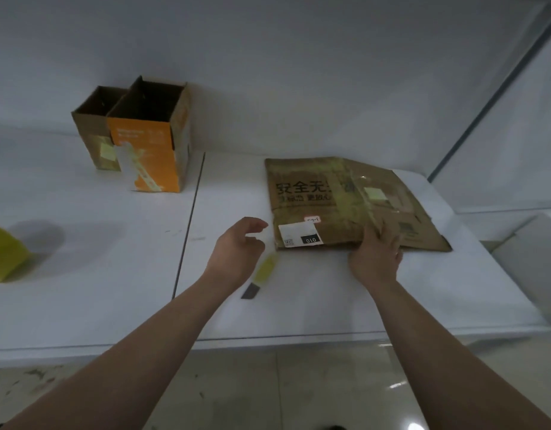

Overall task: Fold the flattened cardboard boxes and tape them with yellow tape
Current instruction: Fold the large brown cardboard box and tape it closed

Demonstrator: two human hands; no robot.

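A flattened brown cardboard box (pixel 311 193) with black printed characters and a white label lies on the white table (pixel 113 274) at the right. A second flattened piece (pixel 404 209) lies partly over it. My right hand (pixel 376 256) grips the near edge of the stack, fingers on top. My left hand (pixel 237 252) hovers just left of the box, fingers loosely curled and holding nothing. A yellow utility knife (pixel 263 273) lies on the table right under my left hand.
Two folded open boxes stand at the back left, an orange one (pixel 150 150) and a brown one (pixel 94 135) behind it. A yellow object (pixel 4 256) sits at the far left edge. A white box (pixel 534 262) stands beyond the table's right end.
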